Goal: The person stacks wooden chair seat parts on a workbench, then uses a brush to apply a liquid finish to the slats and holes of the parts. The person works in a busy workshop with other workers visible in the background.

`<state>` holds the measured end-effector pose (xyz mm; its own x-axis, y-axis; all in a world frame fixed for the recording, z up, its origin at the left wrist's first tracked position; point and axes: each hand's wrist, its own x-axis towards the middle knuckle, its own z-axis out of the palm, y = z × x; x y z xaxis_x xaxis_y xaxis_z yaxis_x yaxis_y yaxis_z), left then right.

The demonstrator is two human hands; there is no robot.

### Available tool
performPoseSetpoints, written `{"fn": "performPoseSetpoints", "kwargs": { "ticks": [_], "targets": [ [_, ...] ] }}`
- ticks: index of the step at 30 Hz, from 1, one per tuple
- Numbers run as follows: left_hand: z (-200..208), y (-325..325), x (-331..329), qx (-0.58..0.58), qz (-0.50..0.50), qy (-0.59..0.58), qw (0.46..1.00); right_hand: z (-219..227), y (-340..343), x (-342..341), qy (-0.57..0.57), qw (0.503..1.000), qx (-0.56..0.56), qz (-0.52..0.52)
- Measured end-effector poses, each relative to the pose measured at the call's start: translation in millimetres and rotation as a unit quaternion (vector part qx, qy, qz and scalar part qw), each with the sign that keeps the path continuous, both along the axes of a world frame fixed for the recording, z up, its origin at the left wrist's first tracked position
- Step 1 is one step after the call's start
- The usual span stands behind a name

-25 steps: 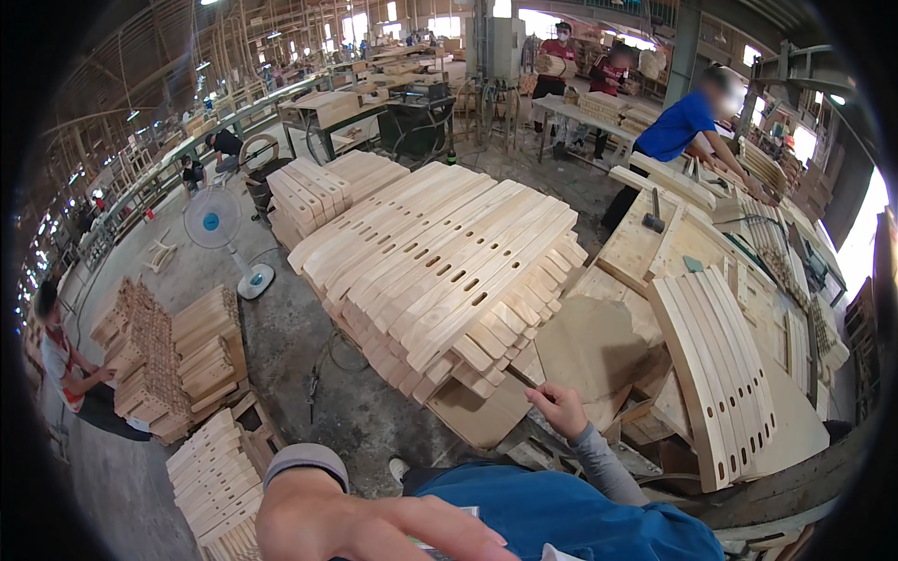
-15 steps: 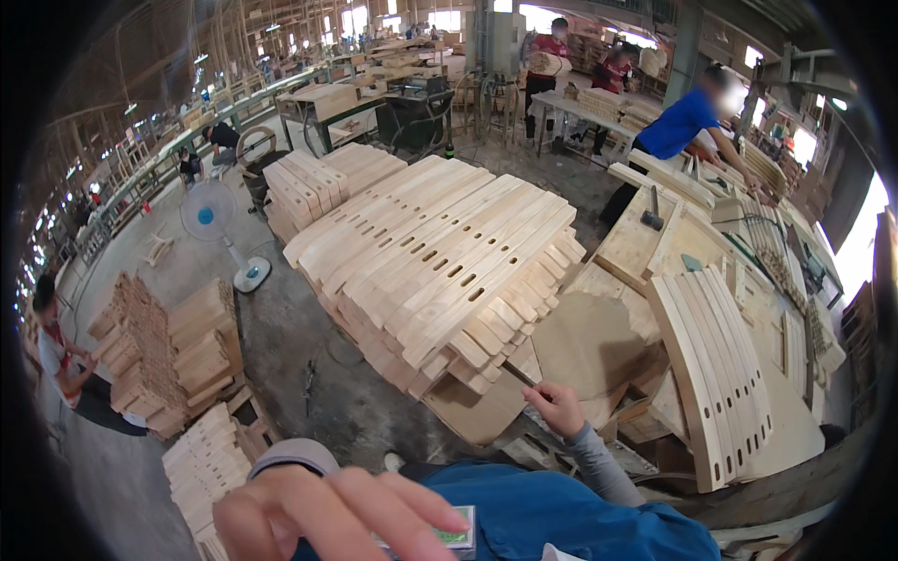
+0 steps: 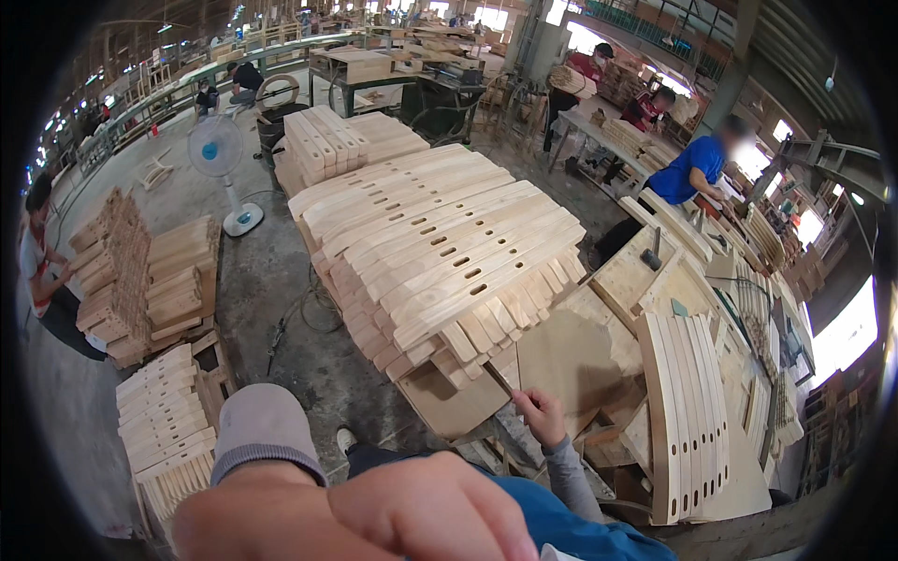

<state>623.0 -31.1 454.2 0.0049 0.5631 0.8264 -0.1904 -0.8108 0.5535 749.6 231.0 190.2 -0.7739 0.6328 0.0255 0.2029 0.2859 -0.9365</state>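
My left hand point(image 3: 421, 510) is large and close at the bottom, its wrist coming out of a grey ribbed sleeve point(image 3: 267, 430). Its fingers curl down and are partly hidden, so anything inside them cannot be seen. Farther off, my right hand point(image 3: 543, 418) is closed around the near end of a thin dark bar point(image 3: 499, 377). The bar's other end meets the lower corner of a big stack of pale wooden slats point(image 3: 440, 252). Those slats have rounded ends, and the top ones have rows of oval slots. A brown sheet point(image 3: 449, 407) lies under the stack's near corner.
Curved slotted slats point(image 3: 683, 411) lean at the right, beside a bench with a mallet point(image 3: 652, 248). A co-worker in blue point(image 3: 692, 173) bends over the bench. At left are a standing fan point(image 3: 217, 154), more wood stacks point(image 3: 178, 271) and a cable point(image 3: 304, 309) on the floor.
My left hand has moved right and turned, its fingers now curling down; the small green-labelled box beneath it is hidden. The view has shifted. My right hand stays at the bar.
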Motion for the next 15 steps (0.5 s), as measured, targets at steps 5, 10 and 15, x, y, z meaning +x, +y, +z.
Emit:
{"fn": "performPoseSetpoints", "kwargs": {
  "ticks": [5,10,15],
  "targets": [
    [24.4,-10.7,3.9,-0.062,0.053,-0.011,0.997,-2.5,-0.6,-3.8,0.027,0.999,0.038,0.017],
    [50.6,-23.4,16.8,-0.153,0.102,-0.045,0.982,2.6,-3.8,-7.9,0.034,0.999,0.029,0.023],
    [52.6,-28.6,16.3,-0.172,0.097,-0.035,0.980,4.3,-2.8,-5.2,0.004,1.000,0.007,0.010]
  ]
}}
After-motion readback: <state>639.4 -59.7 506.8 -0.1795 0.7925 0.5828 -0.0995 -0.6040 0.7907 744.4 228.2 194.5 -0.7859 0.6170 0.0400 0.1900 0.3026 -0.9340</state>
